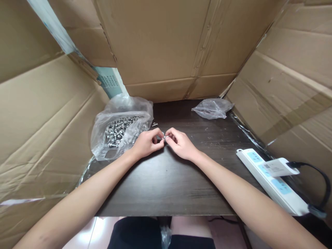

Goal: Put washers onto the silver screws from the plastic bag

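Above the middle of the dark table, my left hand and my right hand meet fingertip to fingertip. Both are closed in a pinch on a small silvery metal part, which looks like a bolt; the fingers cover much of it. Just beyond my left hand, a loose bolt with a ring-shaped piece lies on the tabletop. To the left, an open clear plastic bag holds many metal bolts, close to my left wrist.
A crumpled clear plastic bag lies at the back right of the table. Along the right side is a white power strip with a white plug-in adapter and black cable. Cardboard walls surround the table.
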`<state>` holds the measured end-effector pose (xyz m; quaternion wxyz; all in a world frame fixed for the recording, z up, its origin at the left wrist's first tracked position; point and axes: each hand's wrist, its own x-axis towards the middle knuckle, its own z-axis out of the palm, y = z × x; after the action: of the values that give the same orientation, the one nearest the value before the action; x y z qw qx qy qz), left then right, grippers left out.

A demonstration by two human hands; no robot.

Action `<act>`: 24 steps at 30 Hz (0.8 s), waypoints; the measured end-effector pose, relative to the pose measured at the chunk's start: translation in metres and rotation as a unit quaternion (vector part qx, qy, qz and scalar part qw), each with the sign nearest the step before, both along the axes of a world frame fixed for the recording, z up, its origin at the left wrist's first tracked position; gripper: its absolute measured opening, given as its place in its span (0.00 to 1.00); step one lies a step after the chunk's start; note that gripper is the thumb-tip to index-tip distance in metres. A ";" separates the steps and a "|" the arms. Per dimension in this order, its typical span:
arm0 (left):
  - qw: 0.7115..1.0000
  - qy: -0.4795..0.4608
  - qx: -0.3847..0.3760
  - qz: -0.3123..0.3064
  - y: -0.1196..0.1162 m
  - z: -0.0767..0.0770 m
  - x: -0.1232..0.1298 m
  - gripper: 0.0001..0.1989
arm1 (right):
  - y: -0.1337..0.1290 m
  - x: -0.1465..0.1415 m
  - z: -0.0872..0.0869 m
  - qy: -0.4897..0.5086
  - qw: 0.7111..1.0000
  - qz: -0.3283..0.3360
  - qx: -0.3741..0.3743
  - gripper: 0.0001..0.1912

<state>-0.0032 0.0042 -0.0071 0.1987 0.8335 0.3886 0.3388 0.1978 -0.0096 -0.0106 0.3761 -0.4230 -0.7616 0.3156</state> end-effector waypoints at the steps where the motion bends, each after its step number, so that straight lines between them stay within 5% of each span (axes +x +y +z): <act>1: 1.000 -0.001 0.004 -0.004 0.000 0.000 0.000 0.03 | 0.000 0.000 0.001 -0.001 1.000 -0.002 0.001 0.06; 24: 0.999 0.004 0.030 -0.014 -0.001 -0.001 -0.002 0.01 | 0.002 0.001 -0.001 -0.034 0.999 0.028 0.006 0.12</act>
<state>-0.0048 0.0032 -0.0082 0.1770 0.8459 0.3671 0.3439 0.1984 -0.0077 -0.0120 0.3434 -0.4101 -0.7872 0.3069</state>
